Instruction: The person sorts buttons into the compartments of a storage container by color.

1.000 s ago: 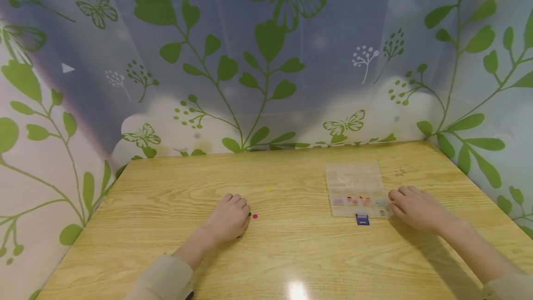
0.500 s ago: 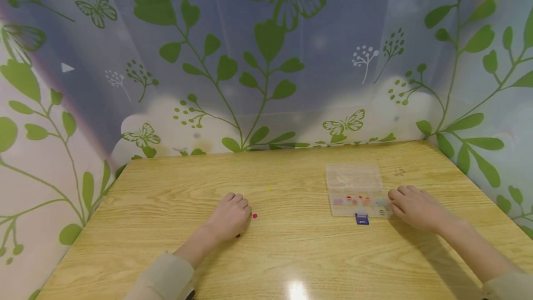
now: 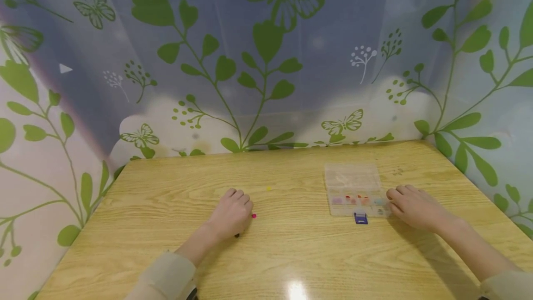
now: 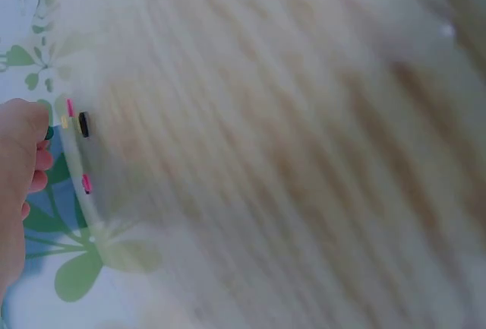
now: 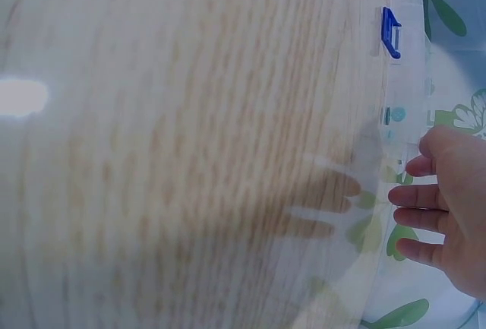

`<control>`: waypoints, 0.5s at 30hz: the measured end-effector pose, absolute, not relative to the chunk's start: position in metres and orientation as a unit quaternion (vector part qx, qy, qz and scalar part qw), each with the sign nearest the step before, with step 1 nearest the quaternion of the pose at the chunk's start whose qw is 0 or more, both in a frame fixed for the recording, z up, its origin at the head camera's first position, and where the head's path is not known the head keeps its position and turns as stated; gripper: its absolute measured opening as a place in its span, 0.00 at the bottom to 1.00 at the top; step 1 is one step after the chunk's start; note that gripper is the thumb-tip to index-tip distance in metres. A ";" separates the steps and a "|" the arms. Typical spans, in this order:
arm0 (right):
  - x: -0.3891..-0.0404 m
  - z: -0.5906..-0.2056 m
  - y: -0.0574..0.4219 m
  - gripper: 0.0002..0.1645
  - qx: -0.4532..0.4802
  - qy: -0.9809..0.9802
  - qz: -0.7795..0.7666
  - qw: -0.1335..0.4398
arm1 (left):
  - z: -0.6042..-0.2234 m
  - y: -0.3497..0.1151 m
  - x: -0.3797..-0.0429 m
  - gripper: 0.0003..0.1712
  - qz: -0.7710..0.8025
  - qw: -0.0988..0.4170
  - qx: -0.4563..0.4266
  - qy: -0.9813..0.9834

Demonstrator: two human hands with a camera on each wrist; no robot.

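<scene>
My left hand (image 3: 231,214) is low over the left-middle of the table, fingers curled. Between its thumb and index finger it pinches a small dark green piece (image 4: 49,132), seen in the left wrist view. A small black piece (image 4: 83,124) and two pink pieces lie close by; one pink piece (image 3: 254,215) is just right of the hand in the head view. My right hand (image 3: 416,206) is at the right end of a clear compartment box (image 3: 351,177), fingers loosely bent. Whether its fingertips touch the box is unclear.
The box lies with its lid back; small red, pink and teal pieces sit in its compartments. Its blue latch (image 3: 361,218) faces the near side. A tiny yellow piece (image 3: 269,188) lies farther back on the wooden table (image 3: 291,253). Leaf-patterned cloth (image 3: 266,105) hangs behind.
The left hand has shifted very slightly right, and the green piece at its fingertips has gone out of sight in the head view. The right hand stays by the box.
</scene>
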State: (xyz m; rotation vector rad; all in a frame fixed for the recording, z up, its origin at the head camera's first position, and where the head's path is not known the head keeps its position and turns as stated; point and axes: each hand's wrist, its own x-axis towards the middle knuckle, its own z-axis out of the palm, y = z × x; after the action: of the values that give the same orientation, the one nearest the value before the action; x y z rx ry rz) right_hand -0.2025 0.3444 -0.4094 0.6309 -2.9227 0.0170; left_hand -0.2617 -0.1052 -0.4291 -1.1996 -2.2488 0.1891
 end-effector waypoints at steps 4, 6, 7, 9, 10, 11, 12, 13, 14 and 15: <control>-0.202 -0.409 0.345 0.06 0.210 -0.975 0.005 0.076 | -0.423 -0.101 -0.262 0.03 0.056 0.292 -0.446 -0.844; -0.202 -0.409 0.345 0.07 0.211 -0.974 0.007 0.076 | -0.419 -0.097 -0.262 0.02 0.053 0.296 -0.445 -0.843; -0.202 -0.409 0.345 0.07 0.211 -0.974 0.007 0.076 | -0.417 -0.094 -0.263 0.02 0.050 0.299 -0.446 -0.842; -0.202 -0.409 0.345 0.07 0.212 -0.974 0.006 0.076 | -0.413 -0.089 -0.263 0.03 0.045 0.311 -0.449 -0.836; -0.202 -0.408 0.344 0.06 0.212 -0.974 0.005 0.076 | -0.412 -0.087 -0.263 0.03 0.042 0.318 -0.452 -0.832; -0.202 -0.408 0.344 0.06 0.212 -0.974 0.004 0.074 | -0.411 -0.084 -0.263 0.04 0.040 0.325 -0.454 -0.828; -0.202 -0.408 0.344 0.06 0.212 -0.975 0.003 0.073 | -0.410 -0.081 -0.264 0.04 0.037 0.332 -0.457 -0.824; -0.202 -0.408 0.343 0.06 0.211 -0.975 0.002 0.071 | -0.410 -0.079 -0.264 0.05 0.035 0.338 -0.460 -0.820; -0.202 -0.407 0.343 0.06 0.210 -0.975 0.003 0.070 | -0.410 -0.076 -0.265 0.05 0.033 0.344 -0.462 -0.817; -0.202 -0.407 0.343 0.06 0.210 -0.975 0.004 0.069 | -0.410 -0.074 -0.265 0.05 0.031 0.347 -0.463 -0.815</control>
State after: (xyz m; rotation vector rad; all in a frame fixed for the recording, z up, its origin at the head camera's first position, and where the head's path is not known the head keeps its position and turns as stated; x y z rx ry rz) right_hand -0.2019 0.3429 -0.4070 0.6330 -2.9359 0.0107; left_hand -0.2652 -0.0738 -0.4097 -1.2012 -2.1129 0.0795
